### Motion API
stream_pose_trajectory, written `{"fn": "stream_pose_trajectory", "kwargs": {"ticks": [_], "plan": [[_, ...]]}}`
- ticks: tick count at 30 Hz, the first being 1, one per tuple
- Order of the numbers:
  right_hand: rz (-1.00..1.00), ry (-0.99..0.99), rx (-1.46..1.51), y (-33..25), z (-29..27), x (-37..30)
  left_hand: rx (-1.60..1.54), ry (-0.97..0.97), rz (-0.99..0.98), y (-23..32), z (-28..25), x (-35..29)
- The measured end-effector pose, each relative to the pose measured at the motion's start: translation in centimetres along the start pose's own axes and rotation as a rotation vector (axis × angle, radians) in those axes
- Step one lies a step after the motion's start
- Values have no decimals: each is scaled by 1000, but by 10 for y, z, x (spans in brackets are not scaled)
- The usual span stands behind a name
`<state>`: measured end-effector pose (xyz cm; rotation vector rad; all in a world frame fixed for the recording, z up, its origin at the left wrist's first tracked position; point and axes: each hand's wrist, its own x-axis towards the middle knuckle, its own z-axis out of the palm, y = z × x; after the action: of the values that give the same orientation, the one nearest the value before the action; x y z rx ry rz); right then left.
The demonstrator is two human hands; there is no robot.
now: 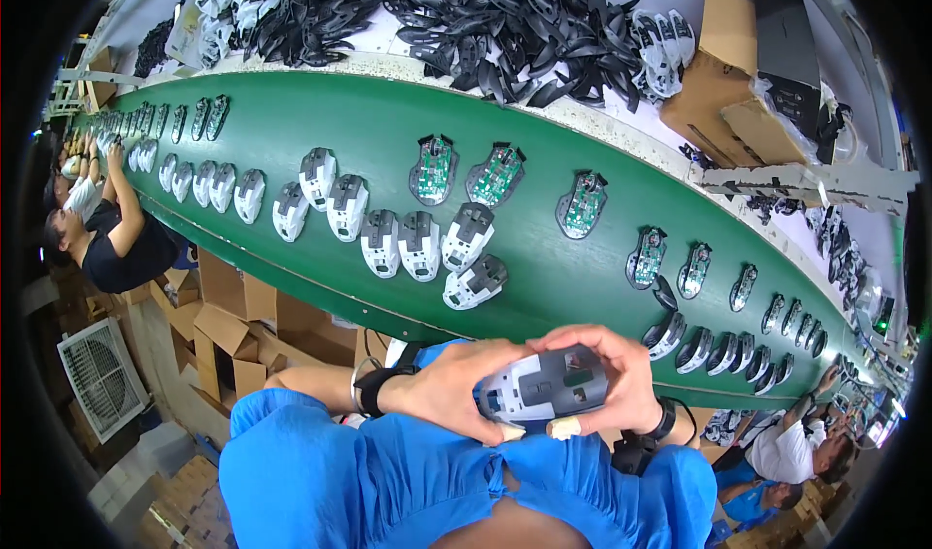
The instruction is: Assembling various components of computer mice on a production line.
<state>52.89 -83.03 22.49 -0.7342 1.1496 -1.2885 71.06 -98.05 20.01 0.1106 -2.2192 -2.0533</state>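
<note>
A grey-and-black computer mouse shell [544, 386] is held between my two hands, over the near edge of the green belt. My left hand [449, 386] grips its left end, and my right hand [629, 382] wraps round the darker right end. Pale covers sit on both thumb tips. Just beyond my hands, a similar mouse shell [474, 283] lies on the belt, closest of several. Farther across rest black mouse bases with green circuit boards [496, 173]. The underside of the held shell is hidden.
The green belt [544, 301] runs left to right. Behind it, a white shelf carries a heap of black plastic parts [485, 25]. Cardboard boxes [723, 73] stand at the far right. Other people work along the belt, one in a black shirt [126, 243] at left.
</note>
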Motion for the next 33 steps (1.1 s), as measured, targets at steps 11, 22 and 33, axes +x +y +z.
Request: {"fn": "stream_pose_trajectory", "kwargs": {"ticks": [11,22,33], "plan": [[-523,-62,-1436,7,-1,107,-1444,156,-396,-91,-47,46],[-289,765,-1361,69,-153,363,-1596,311,-529,-136,-34,35],[-93,806,-358,51,-120,246,-1202,604,-442,-124,-57,51]]}}
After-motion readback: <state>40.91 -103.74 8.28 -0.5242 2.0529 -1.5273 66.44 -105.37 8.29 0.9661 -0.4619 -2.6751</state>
